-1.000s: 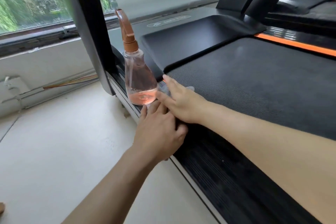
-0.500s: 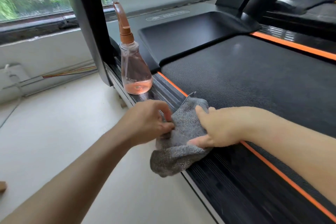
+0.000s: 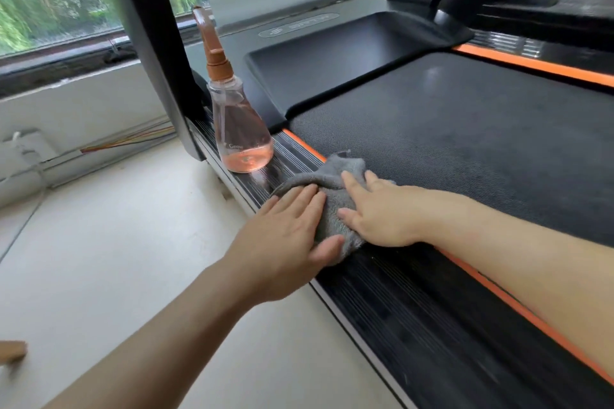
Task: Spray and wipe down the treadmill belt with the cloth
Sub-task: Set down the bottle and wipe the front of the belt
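Side rail [image 3: 415, 302]: cloth [image 3: 332, 173] now flat

The cloth [image 3: 332, 176] is grey terry, bunched into soft folds. It lies across the ribbed left rail [image 3: 398, 302] of the treadmill, its far corner lapping onto the belt's left edge. The belt [image 3: 465, 143] is dark, finely textured and flat. The bottle [image 3: 239, 133] is clear and cone-shaped with a brown trigger head and shallow pink liquid; it stands upright on the same rail, just beyond the cloth and apart from it.
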The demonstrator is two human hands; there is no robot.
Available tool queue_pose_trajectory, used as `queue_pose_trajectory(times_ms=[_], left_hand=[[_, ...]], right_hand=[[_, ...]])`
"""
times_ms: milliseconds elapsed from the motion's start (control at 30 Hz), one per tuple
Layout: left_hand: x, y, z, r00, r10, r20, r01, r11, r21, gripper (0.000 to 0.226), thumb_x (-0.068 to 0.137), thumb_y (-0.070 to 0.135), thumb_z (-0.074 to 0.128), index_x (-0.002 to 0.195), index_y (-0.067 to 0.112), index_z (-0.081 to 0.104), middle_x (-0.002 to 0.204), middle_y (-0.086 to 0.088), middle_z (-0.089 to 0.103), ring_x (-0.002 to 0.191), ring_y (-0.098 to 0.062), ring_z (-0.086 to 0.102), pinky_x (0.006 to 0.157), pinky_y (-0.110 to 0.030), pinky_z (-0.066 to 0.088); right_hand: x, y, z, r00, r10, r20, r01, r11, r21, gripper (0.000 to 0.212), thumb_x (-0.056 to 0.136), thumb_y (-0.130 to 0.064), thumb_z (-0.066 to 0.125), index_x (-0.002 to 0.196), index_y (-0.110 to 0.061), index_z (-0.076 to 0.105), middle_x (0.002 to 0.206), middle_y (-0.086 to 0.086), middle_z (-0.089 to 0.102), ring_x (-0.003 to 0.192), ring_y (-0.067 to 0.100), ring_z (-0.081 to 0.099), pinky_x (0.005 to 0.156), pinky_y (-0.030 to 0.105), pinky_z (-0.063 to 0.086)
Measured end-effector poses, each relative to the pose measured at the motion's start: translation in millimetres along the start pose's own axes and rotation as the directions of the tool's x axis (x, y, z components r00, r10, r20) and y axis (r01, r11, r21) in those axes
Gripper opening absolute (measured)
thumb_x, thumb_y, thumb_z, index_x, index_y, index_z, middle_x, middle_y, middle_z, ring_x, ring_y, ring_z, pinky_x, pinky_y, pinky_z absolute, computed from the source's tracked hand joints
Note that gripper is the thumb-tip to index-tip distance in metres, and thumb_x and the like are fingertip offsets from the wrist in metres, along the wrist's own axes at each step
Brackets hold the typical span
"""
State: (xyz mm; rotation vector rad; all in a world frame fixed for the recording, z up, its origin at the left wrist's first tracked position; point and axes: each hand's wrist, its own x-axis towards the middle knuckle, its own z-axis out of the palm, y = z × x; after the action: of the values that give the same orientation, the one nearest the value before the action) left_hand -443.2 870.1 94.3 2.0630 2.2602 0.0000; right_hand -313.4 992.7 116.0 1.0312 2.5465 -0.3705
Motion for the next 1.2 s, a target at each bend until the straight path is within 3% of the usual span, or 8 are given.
queue_pose_trajectory(times_ms=[133,434,601,801,968,1034,1101,1201], left_hand=[[28,7,-3,0.991,-0.051,0.123,0.047,0.998,0.037,0.082,0.095,0.068,0.012,0.158,0.018,-0.004,0.166,0.001,-0.009,0.152,-0.012,-0.010,0.124,-0.037,-0.002],[106,-14,-10,0.980,-0.183,0.078,0.182,0.983,0.022,0.068,0.102,0.053,0.017,0.158,0.015,0.012,0.167,-0.001,0.004,0.152,-0.014,0.001,0.121,-0.038,0.003],[54,29,0,0.998,0.055,0.037,-0.054,0.998,-0.027,0.101,0.067,0.059,-0.006,0.158,0.019,0.011,0.166,0.003,0.007,0.152,-0.010,0.002,0.122,-0.034,0.002],[12,97,10,0.956,0.288,0.059,-0.286,0.958,-0.037,0.092,0.076,0.058,-0.001,0.159,0.019,0.007,0.167,0.002,0.004,0.152,-0.012,-0.002,0.121,-0.036,-0.007],[13,95,-2,0.947,0.285,-0.147,-0.320,0.875,-0.365,0.071,0.088,0.049,0.033,0.141,0.005,0.050,0.146,-0.012,0.049,0.137,-0.018,0.039,0.117,-0.034,0.025],[8,81,-4,0.949,0.088,-0.302,-0.212,0.887,-0.409,0.049,0.091,0.040,0.045,0.123,0.010,0.065,0.126,-0.010,0.062,0.118,-0.022,0.053,0.106,-0.035,0.037],[-3,66,-9,0.966,-0.132,-0.224,0.041,0.927,-0.372,0.030,0.094,0.034,0.055,0.120,0.024,0.066,0.115,-0.002,0.060,0.112,-0.022,0.054,0.101,-0.036,0.041],[-17,60,-22,0.967,-0.253,-0.040,0.227,0.918,-0.324,0.024,0.089,0.013,0.061,0.102,0.034,0.064,0.093,0.000,0.061,0.093,-0.019,0.057,0.084,-0.030,0.046]], right_hand=[[11,14,-2,0.996,0.084,0.036,-0.084,0.996,0.007,0.077,0.102,-0.060,0.018,0.158,-0.014,-0.010,0.166,0.015,-0.005,0.153,0.029,-0.002,0.123,0.049,0.004],[70,16,-2,0.970,0.062,-0.235,-0.010,0.976,0.219,0.052,0.108,-0.041,0.014,0.157,-0.026,0.019,0.165,0.007,0.016,0.152,0.024,0.012,0.119,0.055,0.012],[18,52,-1,0.891,-0.166,-0.423,0.252,0.955,0.157,0.029,0.099,-0.034,0.054,0.091,-0.015,0.075,0.093,0.007,0.073,0.094,0.026,0.065,0.081,0.035,0.042],[-66,104,1,0.982,-0.083,-0.169,0.150,0.888,0.435,0.018,0.080,-0.031,0.080,0.066,-0.019,0.077,0.055,-0.001,0.066,0.050,0.003,0.054,0.052,0.019,0.044],[-81,105,-4,0.930,0.082,-0.359,0.229,0.634,0.739,0.019,0.081,-0.016,0.081,0.068,-0.003,0.073,0.044,-0.002,0.054,0.037,0.007,0.044,0.038,0.018,0.035],[-77,100,-7,0.884,0.122,-0.452,0.315,0.558,0.768,0.015,0.082,-0.012,0.080,0.073,-0.002,0.073,0.045,-0.008,0.057,0.038,0.002,0.046,0.039,0.016,0.037],[-73,94,-8,0.837,0.134,-0.531,0.387,0.543,0.746,0.006,0.081,-0.009,0.080,0.078,-0.005,0.076,0.054,-0.012,0.064,0.048,-0.003,0.054,0.052,0.014,0.044],[-63,91,-5,0.727,0.082,-0.682,0.413,0.741,0.529,0.008,0.081,-0.010,0.079,0.088,-0.010,0.079,0.090,-0.003,0.072,0.087,0.010,0.065,0.086,0.017,0.043]])
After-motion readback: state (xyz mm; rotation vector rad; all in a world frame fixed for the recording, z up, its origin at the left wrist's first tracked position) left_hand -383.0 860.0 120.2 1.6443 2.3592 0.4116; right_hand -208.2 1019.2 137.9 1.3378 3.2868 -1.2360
